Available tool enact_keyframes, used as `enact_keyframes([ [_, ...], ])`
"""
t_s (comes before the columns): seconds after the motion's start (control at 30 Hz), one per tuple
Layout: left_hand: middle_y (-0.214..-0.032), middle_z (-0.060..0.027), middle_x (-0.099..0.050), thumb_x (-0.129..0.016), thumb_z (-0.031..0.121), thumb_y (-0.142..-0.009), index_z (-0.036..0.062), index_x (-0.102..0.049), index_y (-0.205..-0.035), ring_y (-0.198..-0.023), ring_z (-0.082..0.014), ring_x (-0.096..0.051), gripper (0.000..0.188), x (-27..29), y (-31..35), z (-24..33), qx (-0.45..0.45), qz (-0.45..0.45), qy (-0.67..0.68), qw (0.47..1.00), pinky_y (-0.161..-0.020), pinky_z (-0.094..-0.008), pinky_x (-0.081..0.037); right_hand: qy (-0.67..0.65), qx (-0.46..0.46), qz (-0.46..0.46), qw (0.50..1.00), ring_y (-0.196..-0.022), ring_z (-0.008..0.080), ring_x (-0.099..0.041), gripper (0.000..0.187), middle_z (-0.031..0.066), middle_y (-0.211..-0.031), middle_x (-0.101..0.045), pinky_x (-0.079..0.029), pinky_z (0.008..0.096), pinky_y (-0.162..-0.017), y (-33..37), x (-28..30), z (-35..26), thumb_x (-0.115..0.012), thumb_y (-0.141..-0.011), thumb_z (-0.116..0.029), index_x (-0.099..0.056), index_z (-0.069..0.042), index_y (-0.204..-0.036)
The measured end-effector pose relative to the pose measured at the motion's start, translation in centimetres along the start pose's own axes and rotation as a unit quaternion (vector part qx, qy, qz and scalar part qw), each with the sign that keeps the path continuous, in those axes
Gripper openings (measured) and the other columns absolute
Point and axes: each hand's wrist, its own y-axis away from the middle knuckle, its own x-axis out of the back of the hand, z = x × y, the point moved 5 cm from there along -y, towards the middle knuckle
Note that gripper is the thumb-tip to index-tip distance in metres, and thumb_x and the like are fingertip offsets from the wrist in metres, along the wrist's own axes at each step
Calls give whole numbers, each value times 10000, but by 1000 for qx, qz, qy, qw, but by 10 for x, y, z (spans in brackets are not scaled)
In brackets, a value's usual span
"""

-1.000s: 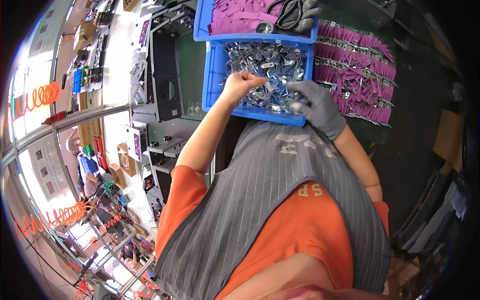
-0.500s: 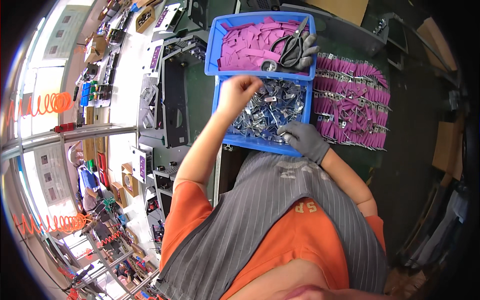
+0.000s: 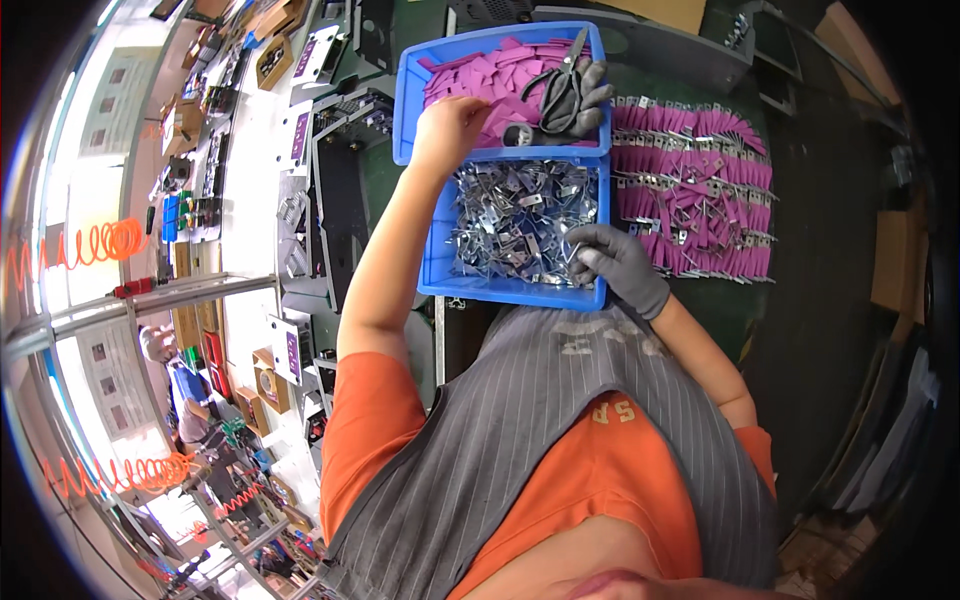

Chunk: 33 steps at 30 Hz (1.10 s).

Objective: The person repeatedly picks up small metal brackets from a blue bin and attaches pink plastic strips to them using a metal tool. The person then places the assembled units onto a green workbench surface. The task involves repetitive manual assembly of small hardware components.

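Note:
My left hand, bare, reaches over the near left part of the upper blue bin. Its fingers are pinched together beside the pink strips; whether a strip is between them I cannot make out. Scissors with black handles, a loose grey glove and a small grey roll lie on the strips. Below stands a second blue bin full of small bent metal brackets. At its near right corner my right hand, gloved in grey, has finger and thumb closed on a metal bracket.
Right of the bins, rows of brackets with pink strips cover part of the dark green table. Black metal housings stand to the left. Further left are a bench with parts and orange coiled hoses. Another person is there.
My left hand has moved away from me, from over the brackets to the pink strips. My right hand has shifted slightly, and a bracket now shows between its fingers.

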Motion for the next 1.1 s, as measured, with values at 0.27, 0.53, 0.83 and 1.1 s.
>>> enact_keyframes([
  [0.27, -834, -23, -709, -775, 86, -702, 67, -662, -732, -694, -166, -612, 118, 9, 84, 105, -14, 17, 206, 978, -605, -277, -486, -33, 163, 56, 985, -725, 81, -632, 207, 66, -905, -664, -526, 193, -613, 58, 2, -105, -548, -919, -43, -603, 0, -1114],
  [0.53, -807, -31, -694, -774, 116, -730, 64, -632, -755, -552, -113, -572, 154, -3, 91, 117, 76, -51, 280, 956, -527, -250, -460, 38, 228, 31, 972, -727, 80, -627, 195, 76, -899, -668, -522, 200, -622, 67, -4, -117, -572, -914, -69, -612, 18, -1085],
  [0.83, -753, -46, -642, -768, 135, -738, 62, -631, -816, -586, -153, -614, 174, -4, 93, 127, 37, -91, 233, 967, -544, -279, -486, 45, 176, 57, 982, -708, 70, -624, 211, 61, -871, -669, -518, 183, -624, 76, 0, -122, -533, -893, 16, -610, 10, -1089],
  [1.1, -820, -66, -637, -742, 133, -743, 79, -672, -957, -734, -223, -640, 231, -6, 96, 144, -138, -166, 277, 936, -640, -327, -526, -3, 81, 66, 995, -698, 65, -623, 232, 43, -838, -660, -503, 174, -583, 57, 19, -107, -551, -899, -53, -604, 7, -1116],
])
